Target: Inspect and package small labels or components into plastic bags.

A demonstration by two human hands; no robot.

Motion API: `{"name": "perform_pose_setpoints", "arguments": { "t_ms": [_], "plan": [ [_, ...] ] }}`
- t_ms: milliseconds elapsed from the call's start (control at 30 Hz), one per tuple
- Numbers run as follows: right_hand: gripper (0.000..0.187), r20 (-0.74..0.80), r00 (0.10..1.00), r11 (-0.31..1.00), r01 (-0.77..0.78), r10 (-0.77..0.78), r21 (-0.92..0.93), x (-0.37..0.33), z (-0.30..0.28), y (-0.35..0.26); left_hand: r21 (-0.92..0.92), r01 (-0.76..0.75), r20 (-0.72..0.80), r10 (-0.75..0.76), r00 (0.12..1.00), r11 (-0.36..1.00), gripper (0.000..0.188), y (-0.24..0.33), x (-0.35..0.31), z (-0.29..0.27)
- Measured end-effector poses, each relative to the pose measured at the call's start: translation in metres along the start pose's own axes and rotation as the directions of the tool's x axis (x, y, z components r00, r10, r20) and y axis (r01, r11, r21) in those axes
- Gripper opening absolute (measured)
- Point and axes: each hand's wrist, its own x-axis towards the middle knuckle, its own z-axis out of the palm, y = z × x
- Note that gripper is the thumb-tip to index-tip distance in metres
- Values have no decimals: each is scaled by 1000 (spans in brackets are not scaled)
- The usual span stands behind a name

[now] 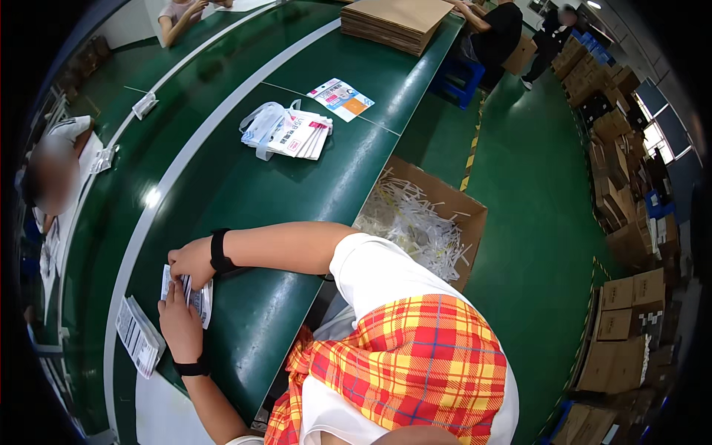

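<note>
A printed white paper piece (202,305) lies on the green table under both of my hands. My right hand (194,261) is bent over its upper part, fingers curled down and closed on it. From below, my left hand (179,326) reaches onto its left part with the fingers stretched out flat, close to the right fingertips. My palms and fingers cover much of the paper, so its fold cannot be made out. Just left of my left hand lies a stack of printed white leaflets (139,337), slightly fanned.
Farther along the green table (245,200) are a stack of printed cards (300,135) with clear plastic bags (263,126), a single card (341,99), and cardboard sheets (393,22). A carton of shredded paper (419,222) stands beside the table. Other people work around; boxes line the right.
</note>
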Motion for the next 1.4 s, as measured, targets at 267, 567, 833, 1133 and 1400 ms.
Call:
{"name": "perform_pose_setpoints", "arguments": {
  "t_ms": [267, 567, 833, 1133, 1400],
  "plan": [
    [47, 1, 1000, 1000, -16, 16, -7, -7, -4, -2, -11, -6, 16, 6, 1000, 1000, 50, 4, 2, 0],
    [43, -97, 991, 995, 95, -93, 21, -3, 5, 1, -46, -33, -34, 31, 999, 998, 49, 0, -4, -4],
    [49, 12, 999, 998, 43, -44, 44, -23, -12, -6, 3, -30, -163, 30, 986, 1000, 48, 8, -6, 8],
    [50, 66, 998, 1000, 3, -5, 24, -18, -19, -25, -11, 5, -189, -7, 982, 1000, 47, 1, -10, 12],
    [52, 71, 997, 998, 25, -29, 58, -20, -24, -20, -45, -22, -183, 13, 983, 999, 48, 3, -6, 13]
  ]
}}
